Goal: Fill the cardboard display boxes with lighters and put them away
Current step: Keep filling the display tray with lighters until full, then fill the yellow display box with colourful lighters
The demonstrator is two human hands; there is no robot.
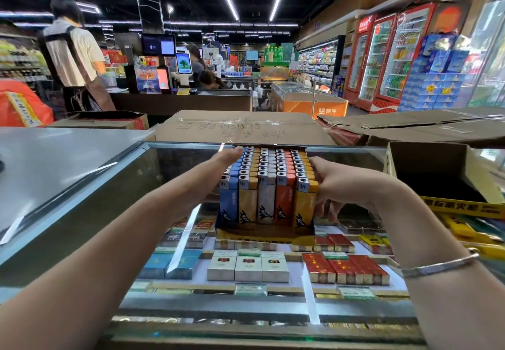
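Now, display box: long axis away from viewer, lighters upright;
left hand: flat, pressing left side;
right hand: gripping right side.

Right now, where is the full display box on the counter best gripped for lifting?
Low on its two side walls, a hand from each side: the display box is open-topped with a low front lip, and the upright lighters rise above it, likely to tip if squeezed.
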